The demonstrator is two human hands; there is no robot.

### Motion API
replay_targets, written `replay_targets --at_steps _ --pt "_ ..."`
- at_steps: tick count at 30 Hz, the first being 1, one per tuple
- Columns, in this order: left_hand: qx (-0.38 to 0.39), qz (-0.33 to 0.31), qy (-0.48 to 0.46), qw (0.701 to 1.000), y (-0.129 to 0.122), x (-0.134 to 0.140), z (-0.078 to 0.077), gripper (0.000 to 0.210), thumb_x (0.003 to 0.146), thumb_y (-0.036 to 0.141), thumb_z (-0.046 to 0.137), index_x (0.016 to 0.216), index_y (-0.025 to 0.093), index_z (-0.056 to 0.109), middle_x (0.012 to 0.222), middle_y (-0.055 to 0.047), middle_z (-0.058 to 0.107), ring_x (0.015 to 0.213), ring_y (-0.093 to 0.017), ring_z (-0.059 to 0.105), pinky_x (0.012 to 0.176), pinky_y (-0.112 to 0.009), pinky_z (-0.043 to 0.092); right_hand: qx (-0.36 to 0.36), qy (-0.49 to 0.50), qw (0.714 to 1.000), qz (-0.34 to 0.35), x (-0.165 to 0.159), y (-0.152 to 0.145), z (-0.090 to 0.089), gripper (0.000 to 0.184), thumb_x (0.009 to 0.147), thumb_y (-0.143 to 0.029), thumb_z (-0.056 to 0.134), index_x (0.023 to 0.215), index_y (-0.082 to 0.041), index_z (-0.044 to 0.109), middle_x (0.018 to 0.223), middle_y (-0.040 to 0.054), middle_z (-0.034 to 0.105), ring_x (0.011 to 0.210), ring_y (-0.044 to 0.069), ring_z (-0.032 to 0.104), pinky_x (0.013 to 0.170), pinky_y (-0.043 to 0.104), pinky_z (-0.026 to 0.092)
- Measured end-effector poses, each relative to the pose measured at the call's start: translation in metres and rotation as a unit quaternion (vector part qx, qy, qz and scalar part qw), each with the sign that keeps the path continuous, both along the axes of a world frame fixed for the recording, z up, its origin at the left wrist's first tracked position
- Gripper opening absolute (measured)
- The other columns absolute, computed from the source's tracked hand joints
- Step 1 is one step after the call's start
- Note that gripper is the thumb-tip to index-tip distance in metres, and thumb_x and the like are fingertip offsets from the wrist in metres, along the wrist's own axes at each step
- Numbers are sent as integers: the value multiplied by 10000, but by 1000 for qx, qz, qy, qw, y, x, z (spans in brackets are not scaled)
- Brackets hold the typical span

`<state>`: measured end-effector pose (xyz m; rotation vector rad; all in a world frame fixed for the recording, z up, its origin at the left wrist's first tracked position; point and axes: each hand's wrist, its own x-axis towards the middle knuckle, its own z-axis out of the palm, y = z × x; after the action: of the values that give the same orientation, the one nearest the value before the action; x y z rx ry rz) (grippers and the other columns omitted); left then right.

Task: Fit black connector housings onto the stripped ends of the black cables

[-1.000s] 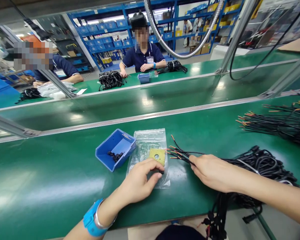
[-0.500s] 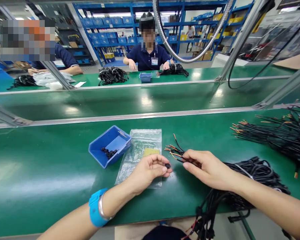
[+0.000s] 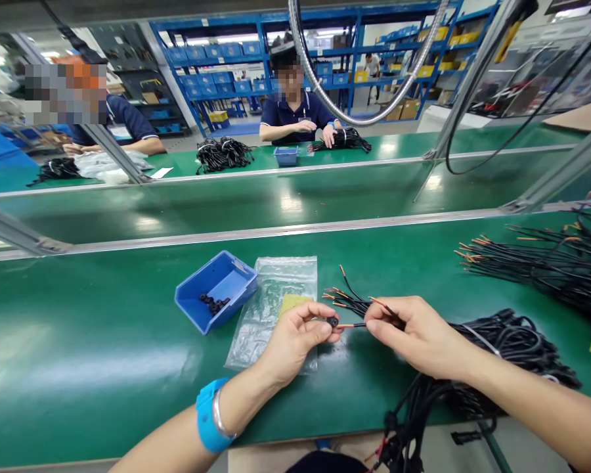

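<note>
Between the thumb and fingers of my left hand (image 3: pixel 303 338) is a small round black grommet (image 3: pixel 332 321). My right hand (image 3: pixel 414 335) pinches a black cable (image 3: pixel 358 325) whose bared red and yellow wire ends point left, right at the grommet. Whether the wire tips are inside it, I cannot tell. More stripped cable ends (image 3: pixel 345 299) fan out just behind my right fingers. Under my right forearm lies the tied bundle of black cables (image 3: pixel 507 341). A clear plastic bag (image 3: pixel 261 328) with a yellow label (image 3: pixel 293 302) lies partly beneath my left hand.
A blue bin (image 3: pixel 217 289) with several black grommets (image 3: pixel 213 303) stands left of the bag. Another cable pile (image 3: pixel 546 263) with bare ends lies at the right. Beyond the metal rail (image 3: pixel 276 231), a co-worker (image 3: pixel 295 112) handles black cables at the opposite bench.
My right hand has singled out one cable and brought its wire ends left to the grommet in my left hand. Across the bench, the co-worker's hands have come closer together.
</note>
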<state>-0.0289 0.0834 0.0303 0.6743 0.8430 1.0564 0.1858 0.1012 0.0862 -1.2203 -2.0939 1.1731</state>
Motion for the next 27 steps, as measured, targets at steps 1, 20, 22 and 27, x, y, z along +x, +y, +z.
replay_targets --at_steps 1,20,22,27 --pt "0 0 2 1000 0 0 0 356 583 262 925 840 131 716 797 -25 774 611 -99 723 640 -174 558 0 1 1000 0 0 0 0 272 872 -358 469 666 -184 505 590 -47 412 552 90 355 527 217 312" --pt "-43 -14 -3 999 -3 -2 5 431 562 312 935 850 132 670 721 -59 792 658 -125 743 658 -188 565 28 -27 999 4 -2 0 2 263 894 -323 459 686 -184 541 589 -42 462 548 91 397 521 205 324" --pt "-46 -10 -5 999 -2 -2 5 434 559 314 937 846 132 668 715 -62 792 640 -118 737 642 -178 560 30 -33 999 14 -3 0 3 265 891 -318 457 674 -185 531 583 -42 461 543 89 396 520 207 317" --pt "-32 -13 -1 999 -1 -3 5 409 565 313 932 839 132 688 707 -59 792 641 -115 738 659 -178 560 33 -47 998 11 -3 -1 2 266 898 -315 454 684 -184 541 584 -41 472 539 90 407 525 212 318"
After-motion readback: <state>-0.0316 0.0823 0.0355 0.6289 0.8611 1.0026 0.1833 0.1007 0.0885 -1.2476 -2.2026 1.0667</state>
